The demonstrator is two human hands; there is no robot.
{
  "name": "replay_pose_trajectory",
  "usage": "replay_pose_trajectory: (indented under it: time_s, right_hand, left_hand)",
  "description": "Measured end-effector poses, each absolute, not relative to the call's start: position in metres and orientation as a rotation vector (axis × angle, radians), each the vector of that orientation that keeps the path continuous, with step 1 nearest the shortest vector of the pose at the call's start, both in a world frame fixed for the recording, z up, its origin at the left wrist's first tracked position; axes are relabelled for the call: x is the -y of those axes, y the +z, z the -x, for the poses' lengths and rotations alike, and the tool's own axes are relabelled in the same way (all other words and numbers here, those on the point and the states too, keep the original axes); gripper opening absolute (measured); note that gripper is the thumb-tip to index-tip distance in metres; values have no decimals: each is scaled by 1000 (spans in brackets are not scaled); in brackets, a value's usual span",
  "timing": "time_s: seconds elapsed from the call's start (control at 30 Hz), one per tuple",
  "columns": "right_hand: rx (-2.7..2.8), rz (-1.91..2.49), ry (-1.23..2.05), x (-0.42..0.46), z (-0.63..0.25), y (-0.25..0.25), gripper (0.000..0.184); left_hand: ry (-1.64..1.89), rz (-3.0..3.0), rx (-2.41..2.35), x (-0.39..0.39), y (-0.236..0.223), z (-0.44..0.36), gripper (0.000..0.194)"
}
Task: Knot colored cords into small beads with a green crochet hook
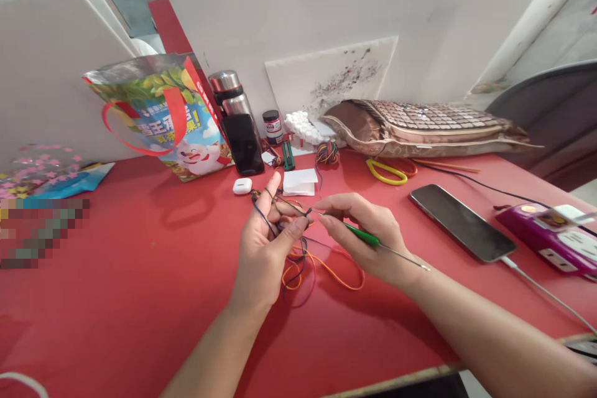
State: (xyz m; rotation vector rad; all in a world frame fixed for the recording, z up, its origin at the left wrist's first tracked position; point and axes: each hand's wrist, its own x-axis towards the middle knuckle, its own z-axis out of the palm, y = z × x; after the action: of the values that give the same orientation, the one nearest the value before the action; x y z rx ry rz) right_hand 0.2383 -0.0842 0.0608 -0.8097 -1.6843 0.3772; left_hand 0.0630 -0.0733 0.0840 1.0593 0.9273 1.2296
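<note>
My right hand (373, 233) grips a crochet hook with a green handle (361, 234), its thin metal tip pointing left toward my other hand. Between thumb and fingers, my left hand (265, 249) pinches dark yarn (306, 214), and a strand loops over its raised index finger. The hook's tip meets the yarn at the left fingertips; whether it passes through a loop is too small to tell. Loose orange yarn (345, 285) curls on the red table (153, 305) below both hands, mixed with blue and pink strands.
Behind my hands are a multicoloured yarn ball (328, 153), folded white paper (299, 183), an earbud case (242, 186) and a dark phone (245, 146) leaning on a steel flask (226, 84). Yellow-handled scissors (387, 173), a charging phone (461, 222) and a purple power strip (545, 239) lie rightward. A gift bag (163, 118) stands left.
</note>
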Motion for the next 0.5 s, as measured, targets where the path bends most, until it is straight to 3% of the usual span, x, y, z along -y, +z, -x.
replay_pose_trajectory:
  time_s: [0.27,0.5]
  right_hand:
    - [1689,782,444,88,-235,67,10]
    - [1706,782,427,89,-237,68,14]
  left_hand:
    - [1203,-954,-880,74,89,-65,119]
    - [1209,-963,-860,75,90,-64,122]
